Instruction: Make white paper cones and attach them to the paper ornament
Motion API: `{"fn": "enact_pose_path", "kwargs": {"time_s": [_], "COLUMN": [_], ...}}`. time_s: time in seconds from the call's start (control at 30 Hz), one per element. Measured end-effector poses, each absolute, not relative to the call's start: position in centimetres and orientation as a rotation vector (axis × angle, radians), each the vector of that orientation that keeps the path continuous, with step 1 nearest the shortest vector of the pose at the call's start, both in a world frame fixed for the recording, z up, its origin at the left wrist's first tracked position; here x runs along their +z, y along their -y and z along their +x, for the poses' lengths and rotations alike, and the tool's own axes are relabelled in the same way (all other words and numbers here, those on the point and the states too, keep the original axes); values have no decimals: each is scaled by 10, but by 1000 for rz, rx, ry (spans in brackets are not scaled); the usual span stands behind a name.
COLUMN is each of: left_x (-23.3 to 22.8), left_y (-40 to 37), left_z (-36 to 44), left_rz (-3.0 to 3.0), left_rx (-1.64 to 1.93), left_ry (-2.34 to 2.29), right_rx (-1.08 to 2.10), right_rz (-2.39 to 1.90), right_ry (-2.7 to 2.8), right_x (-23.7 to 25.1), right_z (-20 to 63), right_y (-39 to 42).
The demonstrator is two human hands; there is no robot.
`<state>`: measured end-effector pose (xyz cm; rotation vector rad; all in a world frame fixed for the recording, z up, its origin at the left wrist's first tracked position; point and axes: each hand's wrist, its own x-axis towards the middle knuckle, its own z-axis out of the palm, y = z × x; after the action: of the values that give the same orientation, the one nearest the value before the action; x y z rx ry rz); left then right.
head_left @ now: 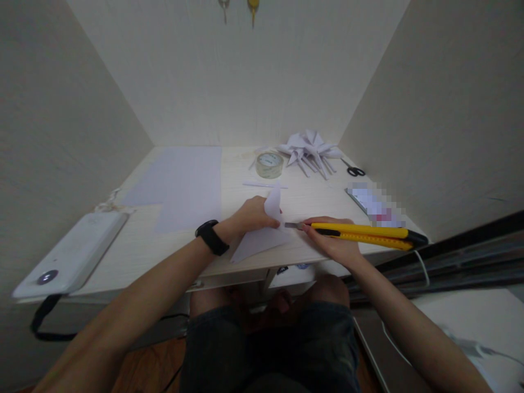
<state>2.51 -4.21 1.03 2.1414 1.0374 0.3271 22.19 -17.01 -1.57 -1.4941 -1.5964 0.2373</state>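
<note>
My left hand point(250, 214), with a black watch on the wrist, pinches a folded white paper point(262, 240) against the desk near its front edge; one flap of the paper stands up beside my fingers. In my right hand point(333, 243) is a yellow utility knife point(364, 233). Its short blade points left and touches the paper's right edge.
A large white sheet point(184, 183) lies at the left. A tape roll point(269, 165), a paper strip point(264, 185), a pile of folded paper shapes point(309, 150) and scissors point(354, 170) sit at the back. A phone point(374, 204) lies at the right, a white device point(73, 254) at the left edge.
</note>
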Motion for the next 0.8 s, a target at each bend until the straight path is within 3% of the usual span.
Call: {"fn": "enact_pose_path", "kwargs": {"time_s": [0.8], "left_x": [8], "left_y": [42], "left_z": [24], "left_rz": [2079], "left_rx": [322], "left_ry": [-1120], "right_rx": [246], "right_rz": [-1431], "right_ry": [1555], "right_x": [-18], "right_z": [219], "right_y": [173]}}
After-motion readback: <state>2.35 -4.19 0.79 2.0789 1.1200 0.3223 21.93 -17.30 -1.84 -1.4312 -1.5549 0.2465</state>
